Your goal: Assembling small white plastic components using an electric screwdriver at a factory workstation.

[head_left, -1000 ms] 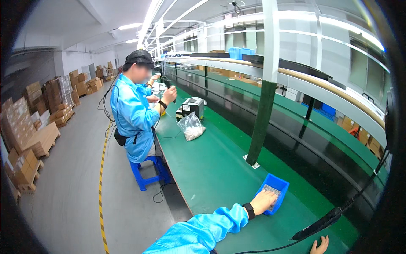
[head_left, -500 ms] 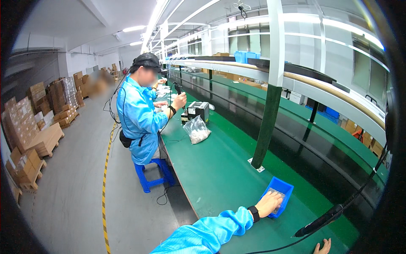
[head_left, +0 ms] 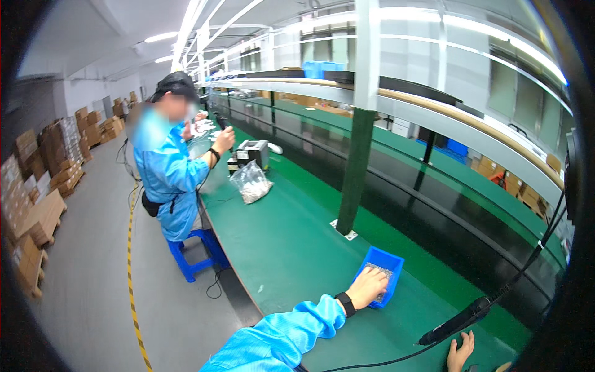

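My left hand (head_left: pixel 367 286), in a blue sleeve with a black wristband, reaches into a small open blue bin (head_left: pixel 395 263). Its fingers are bent and drawn together, with the tips down among many small greyish metal parts (head_left: pixel 376 270); what they pinch, if anything, is hidden. My right hand (head_left: pixel 460 352) shows at the lower right, low over the green bench, its thumb and fingers apart and nothing seen in them. Just above it is a black electric screwdriver (head_left: pixel 455 320) hanging tilted on its cable, apart from the hand.
A green workbench (head_left: pixel 291 248) runs away ahead, with a dark post (head_left: pixel 356 173) bolted to it. Further along lie a clear bag of small parts (head_left: pixel 253 186) and a boxy machine (head_left: pixel 253 153). A co-worker (head_left: pixel 167 161) in blue works beside a blue stool (head_left: pixel 192 254).
The view has turned right, shifting the scene leftward. My left hand stays in the bin. More of my right hand shows near the screwdriver.
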A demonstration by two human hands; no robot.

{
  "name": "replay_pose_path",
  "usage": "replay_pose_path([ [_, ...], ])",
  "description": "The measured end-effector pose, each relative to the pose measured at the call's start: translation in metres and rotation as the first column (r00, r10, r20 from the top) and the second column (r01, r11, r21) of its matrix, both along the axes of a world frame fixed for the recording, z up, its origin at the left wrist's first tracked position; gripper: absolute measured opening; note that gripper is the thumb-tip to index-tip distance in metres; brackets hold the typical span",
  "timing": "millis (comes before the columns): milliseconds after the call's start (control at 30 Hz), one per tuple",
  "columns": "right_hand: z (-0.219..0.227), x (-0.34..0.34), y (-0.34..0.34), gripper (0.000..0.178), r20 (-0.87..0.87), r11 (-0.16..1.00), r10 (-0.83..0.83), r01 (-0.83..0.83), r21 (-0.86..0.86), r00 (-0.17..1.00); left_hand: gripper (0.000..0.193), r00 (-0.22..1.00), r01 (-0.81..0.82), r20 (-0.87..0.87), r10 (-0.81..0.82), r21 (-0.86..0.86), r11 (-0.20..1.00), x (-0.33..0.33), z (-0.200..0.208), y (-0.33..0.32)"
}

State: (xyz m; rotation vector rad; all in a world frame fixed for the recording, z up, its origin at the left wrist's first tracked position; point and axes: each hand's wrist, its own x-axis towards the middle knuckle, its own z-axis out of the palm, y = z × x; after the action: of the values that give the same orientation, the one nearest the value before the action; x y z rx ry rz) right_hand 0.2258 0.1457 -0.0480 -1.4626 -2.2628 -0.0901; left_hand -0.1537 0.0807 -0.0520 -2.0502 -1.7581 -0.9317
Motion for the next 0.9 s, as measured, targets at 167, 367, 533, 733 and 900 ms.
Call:
replay_pose_path([
  [167,-0.059,0.026,0.029,0.037,-0.239,0.99,-0.092,0.064,-0.123,0.967,0.013,1.0,0.02,-0.022,-0.02,0.004,1.0,-0.003,0.0,-0.001],
  [367,-0.061,0.027,0.025,0.035,-0.227,0.984,-0.118,0.084,-0.154,0.967,0.01,1.0,0.018,0.013,-0.017,-0.028,0.999,0.001,-0.001,0.0],
  [533,-0.042,0.013,0.016,0.035,-0.241,0.982,-0.117,0.076,-0.174,0.963,0.009,1.0,0.015,0.011,-0.015,-0.069,0.998,-0.003,0.002,-0.002],
  [733,-0.045,0.013,0.019,0.036,-0.236,0.983,-0.114,0.074,-0.17,0.965,0.009,0.998,-0.02,-0.065,0.014,-0.097,0.995,-0.005,0.002,-0.004],
  [900,-0.049,0.017,0.018,0.037,-0.226,0.986,-0.099,0.065,-0.154,0.969,0.008,0.997,-0.064,-0.043,0.061,-0.051,0.997,-0.002,0.019,-0.011],
])
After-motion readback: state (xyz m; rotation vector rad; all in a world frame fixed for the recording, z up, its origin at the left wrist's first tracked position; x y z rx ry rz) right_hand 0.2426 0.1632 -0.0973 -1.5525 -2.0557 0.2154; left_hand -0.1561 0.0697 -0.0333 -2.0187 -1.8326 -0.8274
